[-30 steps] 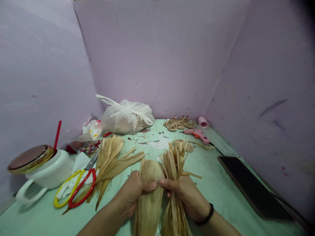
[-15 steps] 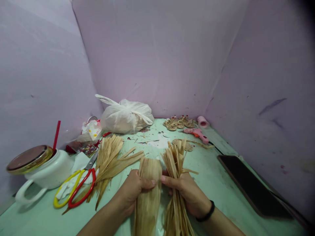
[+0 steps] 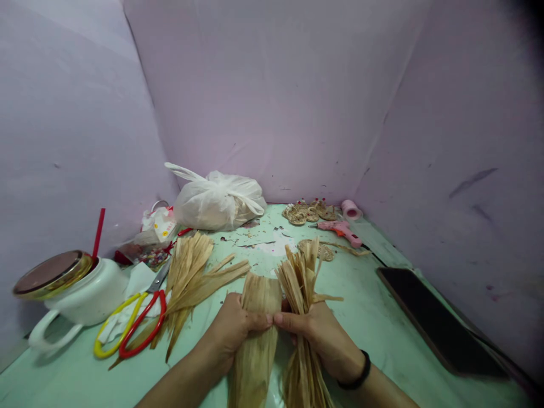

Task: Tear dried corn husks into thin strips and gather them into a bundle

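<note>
Currently, from my remote seat, I have the left hand (image 3: 233,328) closed around a broad dried husk (image 3: 254,362), while the right hand (image 3: 325,337) grips a bundle of narrow strips (image 3: 304,297) just beside it. Both thumb tips nearly meet at the husk's edge, above the green table (image 3: 369,306); loose husks (image 3: 187,263) lie to the left, next to scissors (image 3: 158,278).

Bare forearms (image 3: 191,368), narrow black right wristband (image 3: 362,375)

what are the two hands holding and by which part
The left hand holds a wide dry leaf near its far end; the right hand holds a bundle of strips below its splayed tips.
</note>
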`<state>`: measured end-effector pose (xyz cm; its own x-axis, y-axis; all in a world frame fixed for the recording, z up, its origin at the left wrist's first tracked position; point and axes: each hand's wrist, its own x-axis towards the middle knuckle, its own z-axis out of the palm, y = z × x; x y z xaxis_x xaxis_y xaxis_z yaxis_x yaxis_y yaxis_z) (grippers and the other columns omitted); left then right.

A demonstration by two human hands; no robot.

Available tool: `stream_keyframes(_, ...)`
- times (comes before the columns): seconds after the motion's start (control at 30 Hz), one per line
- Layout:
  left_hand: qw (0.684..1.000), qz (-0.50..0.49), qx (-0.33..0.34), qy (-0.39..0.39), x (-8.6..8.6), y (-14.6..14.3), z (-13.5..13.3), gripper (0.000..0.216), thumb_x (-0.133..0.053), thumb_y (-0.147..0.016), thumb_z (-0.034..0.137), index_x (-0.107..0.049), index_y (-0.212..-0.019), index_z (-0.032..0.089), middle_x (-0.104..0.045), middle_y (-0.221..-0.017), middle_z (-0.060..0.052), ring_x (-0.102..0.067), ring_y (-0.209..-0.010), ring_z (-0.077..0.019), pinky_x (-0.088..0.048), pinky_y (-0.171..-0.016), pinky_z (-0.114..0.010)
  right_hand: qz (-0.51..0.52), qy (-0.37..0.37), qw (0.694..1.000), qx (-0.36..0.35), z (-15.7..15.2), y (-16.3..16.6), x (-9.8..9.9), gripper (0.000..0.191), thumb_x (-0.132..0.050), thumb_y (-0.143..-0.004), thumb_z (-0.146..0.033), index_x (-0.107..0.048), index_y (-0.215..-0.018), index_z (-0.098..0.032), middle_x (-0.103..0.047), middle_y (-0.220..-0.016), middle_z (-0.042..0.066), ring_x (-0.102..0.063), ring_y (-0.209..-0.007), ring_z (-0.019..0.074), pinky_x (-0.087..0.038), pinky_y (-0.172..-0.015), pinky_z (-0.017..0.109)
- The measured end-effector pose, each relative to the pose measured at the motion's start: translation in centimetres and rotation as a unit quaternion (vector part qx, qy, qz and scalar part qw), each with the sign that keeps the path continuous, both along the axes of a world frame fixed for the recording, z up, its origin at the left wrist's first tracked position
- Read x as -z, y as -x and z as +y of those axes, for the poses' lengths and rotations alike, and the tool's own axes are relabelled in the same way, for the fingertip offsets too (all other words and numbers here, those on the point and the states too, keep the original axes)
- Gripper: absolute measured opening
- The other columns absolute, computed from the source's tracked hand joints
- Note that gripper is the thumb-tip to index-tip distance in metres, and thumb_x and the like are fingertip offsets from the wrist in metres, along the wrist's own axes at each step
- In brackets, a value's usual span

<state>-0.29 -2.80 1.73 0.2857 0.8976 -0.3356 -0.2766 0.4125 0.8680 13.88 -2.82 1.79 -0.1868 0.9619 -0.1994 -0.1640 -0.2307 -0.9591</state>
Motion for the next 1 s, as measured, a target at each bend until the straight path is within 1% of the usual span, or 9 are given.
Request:
stream_keyframes(0.1, 1.000, 0.010, 0.003, 0.006, 0.3, -0.1, 0.1, 0.038, -0.071, -0.046, 0.013, -0.068, -0.083, 0.006, -0.067, -0.063, -0.010, -0.061, -0.058, -0.0238, -0.048, -0.059, -0.036, 0.002, -0.009, 1.000, 0.005, 0.0, 0.0, -0.1, 0.021, -0.074, -0.048, -0.023, -0.055, -0.054, -0.017, -0.046, -0.048, -0.006, -0.036, -0.043, 0.0075, -0.030, -0.040, 0.022)
stream_keyframes(0.2, 1.000, 0.017, 0.004, -0.001, 0.2, -0.1, 0.1, 0.037, -0.069, -0.047, 0.012, -0.068, -0.083, 0.006, -0.067, -0.062, -0.009, -0.060, -0.057, -0.0229, -0.048, -0.058, -0.036, 0.001, -0.013, 1.000, 0.009, -0.1, 0.0, -0.3, 0.021, -0.075, -0.046, -0.021, -0.056, -0.056, -0.017, -0.047, -0.049, -0.006, -0.037, -0.043, 0.0079, -0.030, -0.041, 0.022)
stream_keyframes(0.37, 1.000, 0.013, 0.002, -0.013, -0.5, -0.2, -0.2, 0.035, -0.070, -0.046, 0.012, -0.069, -0.080, 0.006, -0.066, -0.060, -0.009, -0.061, -0.058, -0.0238, -0.047, -0.058, -0.035, -0.036, -0.010, 0.999, 0.004, -0.1, 0.1, -0.5, 0.019, -0.069, -0.049, -0.019, -0.050, -0.048, -0.018, -0.043, -0.044, -0.007, -0.034, -0.041, 0.0073, -0.028, -0.039, 0.022)
stream_keyframes(0.47, 1.000, 0.023, -0.010, -0.006, -0.4, -0.3, -0.2, 0.031, -0.067, -0.045, 0.009, -0.069, -0.075, 0.007, -0.065, -0.056, -0.007, -0.059, -0.054, -0.0222, -0.046, -0.055, -0.033, -0.060, -0.020, 0.998, 0.023, -0.1, 0.3, -0.4, 0.017, -0.064, -0.049, -0.015, -0.048, -0.048, -0.019, -0.042, -0.043, -0.007, -0.034, -0.040, 0.0075, -0.028, -0.038, 0.022)
stream_keyframes(0.6, 0.998, 0.050, -0.040, -0.002, 0.3, -0.6, -0.2, 0.021, -0.065, -0.043, 0.007, -0.067, -0.064, 0.007, -0.064, -0.053, -0.006, -0.056, -0.047, -0.0199, -0.044, -0.048, -0.031, -0.063, -0.049, 0.996, 0.045, -0.2, 0.5, 0.0, 0.017, -0.058, -0.049, -0.010, -0.048, -0.043, -0.021, -0.041, -0.037, -0.006, -0.041, -0.045, 0.0121, -0.033, -0.041, 0.024)
stream_keyframes(0.7, 0.999, 0.029, -0.041, -0.005, 0.4, -0.9, -0.3, 0.018, -0.063, -0.043, 0.007, -0.067, -0.060, 0.007, -0.064, -0.052, -0.007, -0.056, -0.046, -0.0202, -0.043, -0.047, -0.031, -0.048, -0.057, 0.995, 0.060, -0.3, 0.7, 0.1, 0.017, -0.055, -0.048, -0.007, -0.049, -0.042, -0.022, -0.043, -0.036, -0.005, -0.048, -0.052, 0.0163, -0.038, -0.047, 0.025)
stream_keyframes(0.8, 0.999, -0.020, -0.019, 0.017, 0.1, -0.8, -0.4, 0.023, -0.063, -0.044, 0.007, -0.069, -0.067, 0.006, -0.065, -0.053, -0.008, -0.058, -0.048, -0.0215, -0.045, -0.051, -0.033, -0.032, -0.033, 0.997, 0.063, -0.3, 0.7, 0.0, 0.013, -0.056, -0.049, -0.008, -0.052, -0.044, -0.020, -0.048, -0.040, -0.004, -0.051, -0.056, 0.0169, -0.040, -0.050, 0.026)
stream_keyframes(0.9, 0.999, -0.047, 0.000, 0.024, 0.0, -0.2, -0.2, 0.031, -0.070, -0.047, 0.013, -0.069, -0.078, 0.006, -0.068, -0.061, -0.011, -0.062, -0.057, -0.0240, -0.047, -0.060, -0.037, -0.008, 0.024, 0.998, 0.049, -0.1, 0.3, 0.1, 0.007, -0.063, -0.051, -0.015, -0.056, -0.050, -0.017, -0.054, -0.046, -0.003, -0.050, -0.051, 0.0140, -0.041, -0.050, 0.026)
stream_keyframes(1.0, 0.997, -0.067, 0.023, 0.015, 0.3, 0.4, 0.2, 0.041, -0.072, -0.050, 0.015, -0.067, -0.089, 0.006, -0.069, -0.071, -0.013, -0.063, -0.064, -0.0253, -0.047, -0.068, -0.040, 0.029, 0.074, 0.996, 0.041, 0.2, -0.2, 0.5, 0.018, -0.070, -0.049, -0.023, -0.056, -0.055, -0.015, -0.054, -0.046, -0.003, -0.048, -0.046, 0.0115, -0.040, -0.047, 0.025)
